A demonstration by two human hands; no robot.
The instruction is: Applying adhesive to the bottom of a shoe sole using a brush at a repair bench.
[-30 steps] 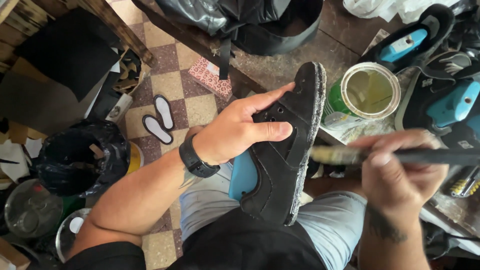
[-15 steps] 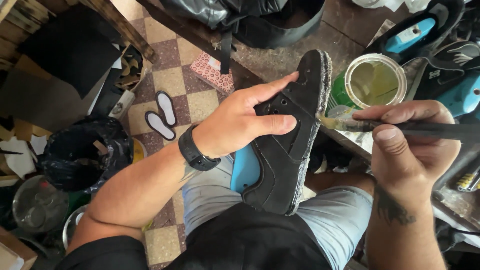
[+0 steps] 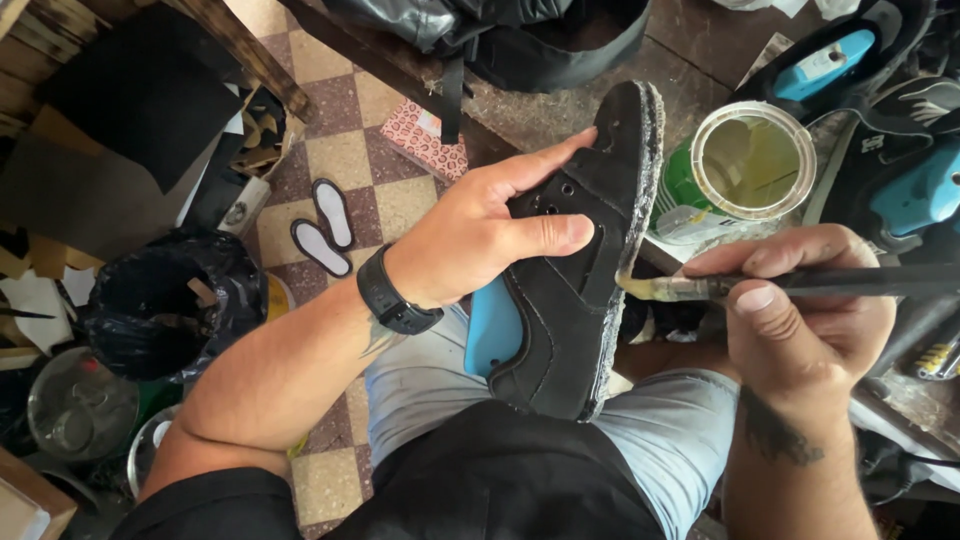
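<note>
Left hand [image 3: 480,235] clamped on black shoe [image 3: 575,260], sole edge turned right, held over lap. Right hand [image 3: 800,320] closed on brush [image 3: 700,288]; bristles touch sole rim. Advice: spread thin even coat along rim, keep off upper. Open glue can [image 3: 755,165] just behind.

Shoe-repair workshop, glue tin [image 3: 755,165], loose insoles [image 3: 322,228], shoes [image 3: 900,170]

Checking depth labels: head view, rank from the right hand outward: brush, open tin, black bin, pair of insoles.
1. brush: gripped in the right hand.
2. open tin: just above the hand.
3. pair of insoles: on the floor, left of the shoe.
4. black bin: far left.
</note>
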